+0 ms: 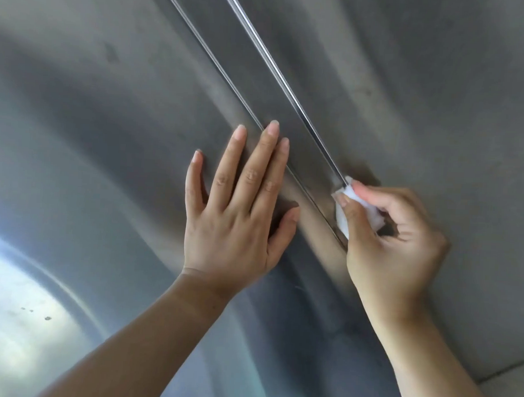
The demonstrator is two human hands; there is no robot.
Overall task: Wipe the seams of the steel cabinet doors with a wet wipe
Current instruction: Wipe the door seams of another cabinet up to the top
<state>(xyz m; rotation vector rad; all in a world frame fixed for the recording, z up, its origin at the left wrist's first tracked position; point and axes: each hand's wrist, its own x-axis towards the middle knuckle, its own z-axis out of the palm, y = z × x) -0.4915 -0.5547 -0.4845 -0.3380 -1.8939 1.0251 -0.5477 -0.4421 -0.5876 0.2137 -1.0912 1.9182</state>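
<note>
Both your hands are up against a brushed steel cabinet front, seen from below at a steep slant. At far left, a bright reflection (15, 322) with a few dark specks (47, 318) glows on the left door panel (93, 116). Your left hand (238, 221) lies flat on that panel, released, with its fingers straight and slightly spread and nothing held. The tips of its middle and ring fingers reach across the left seam (220, 67), a thin dark groove that runs diagonally from the top edge down toward the right.

A narrow centre strip (248, 71) of steel separates that groove from the right seam (277, 76), which catches a bright line of light along its edge. The white wet wipe (371, 216), folded into a small wad, sits on the lower part of this strip. Its upper corner is pressed against the right seam, and its lower edge is near the left one.

Your right hand (396, 252) grasps the wipe, pinching it between the thumb and forefinger, with the other fingers curled behind. The right door panel (439, 101) spreads dull and grey beyond your knuckles.
</note>
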